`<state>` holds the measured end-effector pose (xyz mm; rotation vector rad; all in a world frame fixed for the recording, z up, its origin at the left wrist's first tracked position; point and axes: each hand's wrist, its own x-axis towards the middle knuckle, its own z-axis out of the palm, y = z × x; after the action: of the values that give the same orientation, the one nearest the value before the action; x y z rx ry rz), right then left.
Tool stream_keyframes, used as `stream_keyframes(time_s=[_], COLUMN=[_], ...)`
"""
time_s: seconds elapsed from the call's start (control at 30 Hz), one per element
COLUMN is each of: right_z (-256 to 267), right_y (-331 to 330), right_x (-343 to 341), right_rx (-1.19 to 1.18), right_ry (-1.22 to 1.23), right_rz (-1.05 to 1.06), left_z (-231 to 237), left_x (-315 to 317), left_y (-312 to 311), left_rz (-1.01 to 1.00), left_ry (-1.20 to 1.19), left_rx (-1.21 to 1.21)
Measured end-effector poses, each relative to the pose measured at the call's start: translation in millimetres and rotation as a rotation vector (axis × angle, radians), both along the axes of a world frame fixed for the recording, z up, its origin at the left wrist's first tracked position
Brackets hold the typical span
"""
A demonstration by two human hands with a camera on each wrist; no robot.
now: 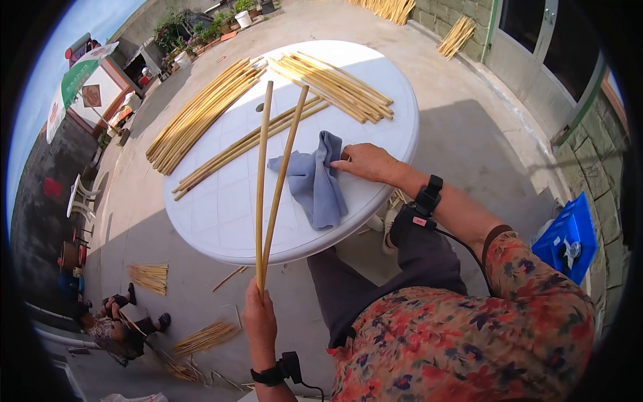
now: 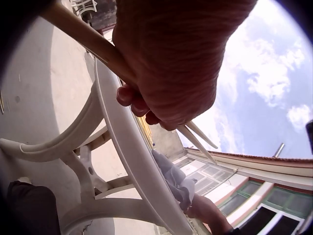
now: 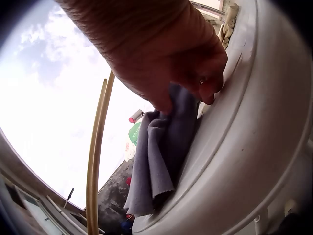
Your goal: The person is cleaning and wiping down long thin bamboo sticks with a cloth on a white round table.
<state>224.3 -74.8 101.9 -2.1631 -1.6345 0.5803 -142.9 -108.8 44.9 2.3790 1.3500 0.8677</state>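
Gripping two sticks (image 1: 260,234) low down, the left hand (image 1: 260,321) is beyond the table's (image 1: 207,221) near edge; the right hand (image 1: 367,163) pinches a cloth (image 1: 315,184) near the right edge. More sticks (image 1: 207,114) lie toward the far edge.

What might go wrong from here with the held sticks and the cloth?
The left hand grips two long sticks together, their far tips spread apart, so one might slip or swing into the loose sticks on the table. The cloth, held by the right hand, lies near the table's edge and could slide off if let go.
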Motion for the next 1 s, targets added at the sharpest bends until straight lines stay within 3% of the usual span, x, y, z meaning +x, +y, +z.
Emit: stream_keyframes(time_s=[0.1, 0.27, 0.33, 0.37, 0.43, 0.53, 0.63, 0.8, 0.87, 0.93, 0.97, 1.0], right_z=[-4.5, 13.5, 19.6, 25.0, 30.5, 25.3, 18.4, 17.9, 16.4, 11.0, 8.7, 6.8], right_y=[-17.1, -42.8, -50.8, -53.4, -56.2, -59.1, -60.7, -75.3, -76.4, -73.3, -68.3, -62.2], right_x=[12.1, 11.8, 11.6, 11.0, 7.7, 10.6, 25.8, 52.7, 61.2, 73.7, 79.3, 86.0], right_rx=[0.187, 0.527, 0.763, 0.769, 0.980, 0.854, 0.864, 0.552, 0.478, 0.453, 0.459, 0.478], right_ry=[-0.097, -0.035, -0.295, -0.299, -0.544, -0.673, -0.836, -0.749, -0.769, -0.553, -0.554, -0.420], right_rz=[0.072, 0.076, 0.146, 0.143, 0.314, 0.433, 0.334, 0.456, 0.474, 0.261, 0.262, 0.071], left_z=[13.1, 33.6, 38.9, 41.6, 45.2, 52.2, 59.2, 67.0, 66.5, 70.7, 71.1, 64.3], left_x=[24.0, 52.3, 58.5, 61.3, 64.7, 65.4, 64.3, 64.6, 74.1, 90.3, 100.0, 110.0], left_y=[24.4, 40.9, 45.8, 48.1, 50.1, 53.3, 55.7, 62.9, 72.8, 66.5, 59.8, 55.4], left_rz=[-0.135, -0.259, -0.292, -0.315, -0.338, -0.404, -0.464, -0.492, -0.322, -0.266, -0.217, -0.317], left_ry=[0.072, 0.189, 0.223, 0.256, 0.291, 0.343, 0.383, 0.479, 0.382, 0.313, 0.245, 0.206], left_rx=[0.031, 0.113, 0.129, 0.141, 0.143, 0.143, 0.176, 0.282, 0.634, 0.649, 0.654, 0.552])
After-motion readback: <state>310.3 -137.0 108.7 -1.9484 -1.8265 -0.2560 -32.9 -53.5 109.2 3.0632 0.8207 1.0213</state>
